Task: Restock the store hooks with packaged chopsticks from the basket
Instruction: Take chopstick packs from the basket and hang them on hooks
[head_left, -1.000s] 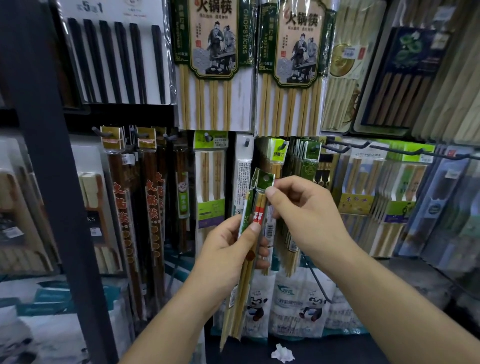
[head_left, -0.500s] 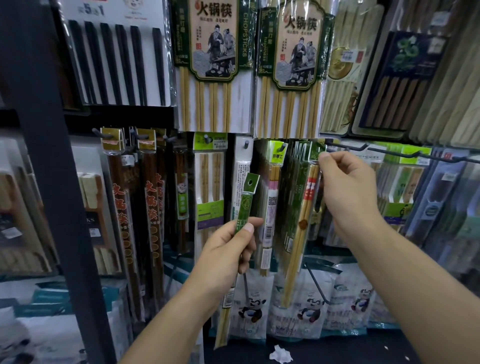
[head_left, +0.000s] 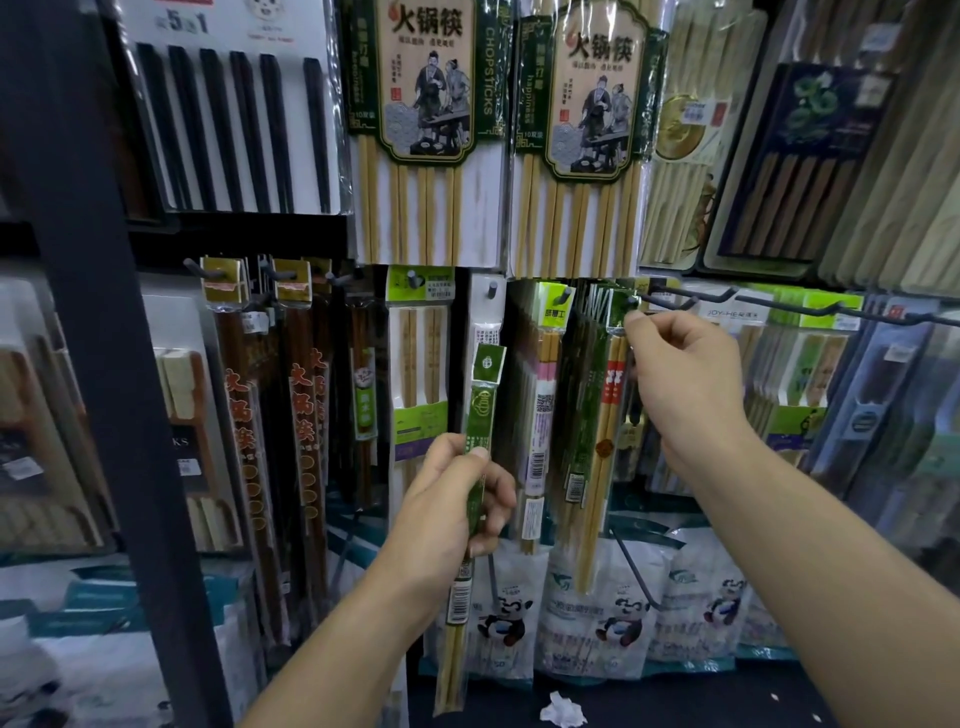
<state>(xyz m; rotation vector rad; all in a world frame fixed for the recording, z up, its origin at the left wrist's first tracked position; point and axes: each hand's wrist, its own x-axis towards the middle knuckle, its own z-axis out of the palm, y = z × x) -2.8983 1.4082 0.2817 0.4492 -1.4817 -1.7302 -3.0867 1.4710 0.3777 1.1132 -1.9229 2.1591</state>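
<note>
Seemingly midway: right hand (head_left: 680, 379) pinches a pack (head_left: 605, 415) at its hook (head_left: 670, 301); left hand (head_left: 457, 499) grips another pack (head_left: 475, 467), unhung.

Left hand (head_left: 457, 499) is wrapped around a green chopstick pack (head_left: 475, 457), held upright in front of the display. Right hand (head_left: 680, 379) is up and to its right, pinching the top of another pack (head_left: 610, 415) at the tip of a hook (head_left: 670, 300), crumpled paper scrap (head_left: 563, 709) on the floor below both
</note>
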